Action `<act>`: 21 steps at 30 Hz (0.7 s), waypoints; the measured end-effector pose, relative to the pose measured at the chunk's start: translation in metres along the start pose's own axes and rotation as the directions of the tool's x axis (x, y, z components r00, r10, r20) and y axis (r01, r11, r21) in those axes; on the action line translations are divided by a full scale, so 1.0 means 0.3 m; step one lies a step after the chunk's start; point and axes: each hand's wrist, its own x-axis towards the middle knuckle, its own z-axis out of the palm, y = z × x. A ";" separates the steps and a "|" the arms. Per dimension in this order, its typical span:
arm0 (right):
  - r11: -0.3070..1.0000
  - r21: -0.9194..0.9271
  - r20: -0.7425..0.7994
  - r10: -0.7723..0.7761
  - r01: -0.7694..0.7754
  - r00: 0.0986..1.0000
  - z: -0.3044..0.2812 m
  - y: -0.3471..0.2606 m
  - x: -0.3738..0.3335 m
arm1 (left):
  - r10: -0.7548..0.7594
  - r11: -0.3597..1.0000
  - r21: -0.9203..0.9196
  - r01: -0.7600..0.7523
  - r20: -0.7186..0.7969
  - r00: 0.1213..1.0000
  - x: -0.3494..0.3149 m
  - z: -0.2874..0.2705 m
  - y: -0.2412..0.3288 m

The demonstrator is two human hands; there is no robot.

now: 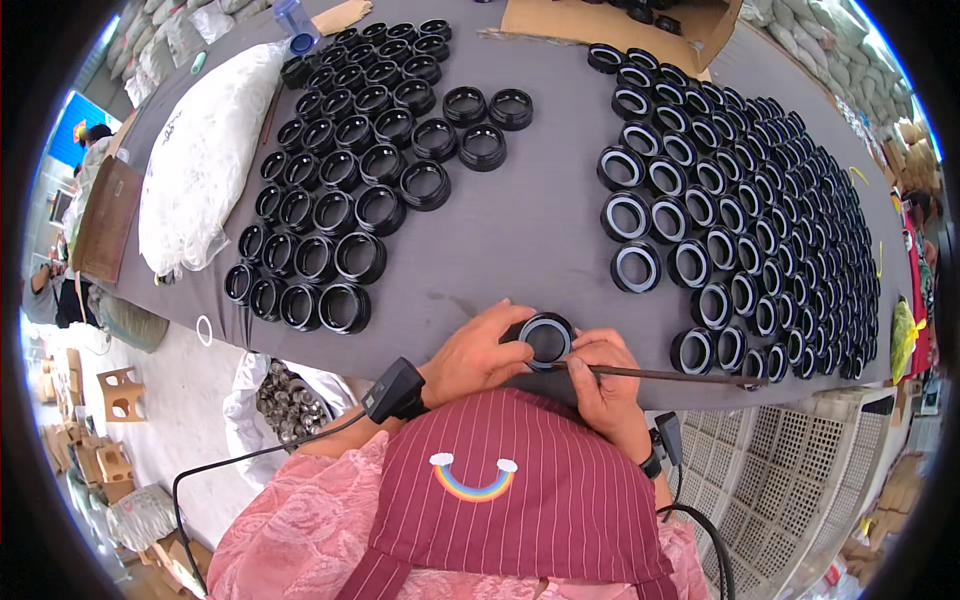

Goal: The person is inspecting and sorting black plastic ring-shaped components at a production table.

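At near edge of gray table (500, 240): blk ring (566, 328) & thin stick (680, 376), held

L hand (480, 350) grips ring's left side btwn thumb & curled fingers. R hand (605, 380) pinches stick btwn thumb & index, other fingers folded by ring's right side. Ring's open face points up twd camera; exact tilt can't tell. Stick's long axis runs approx. left–right, from ring's lower edge out past R hand, far end a bit lower, near the right-side rings (765, 235). Tip on ring or just beside? Can't tell, fingers in the way.

Mat'ls: ring = round, blk, w/ pale gray inner band; stick = dk brown, slim, straight. Right-side rings show same pale band; left-side rings (350, 328) look glossy blk inside. Tabletop smooth, matte. White sack (205, 160) bulges, wrinkled. Apron (540, 500) = maroon pinstripe w/ rainbow patch; pink patterned sleeve (290, 510). Pale crates (790, 460) = gridded.
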 end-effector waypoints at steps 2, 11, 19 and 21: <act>0.998 -0.054 -0.001 0.016 -0.016 1.000 -0.012 -0.019 0.020 | 0.006 1.000 -0.008 -0.006 0.003 1.000 0.002 0.000 -0.004; 0.979 -0.171 0.036 -0.103 0.108 0.994 0.043 0.029 0.035 | -0.001 0.999 -0.046 -0.001 -0.028 1.000 -0.005 0.001 -0.003; 0.986 0.165 0.051 0.024 -0.032 0.998 0.072 0.065 0.028 | -0.075 0.993 -0.101 0.067 -0.084 0.994 -0.006 0.007 -0.027; 0.979 0.196 0.041 0.043 -0.051 0.998 0.067 0.055 0.014 | -0.109 0.991 -0.084 0.102 -0.081 0.991 -0.019 0.014 0.002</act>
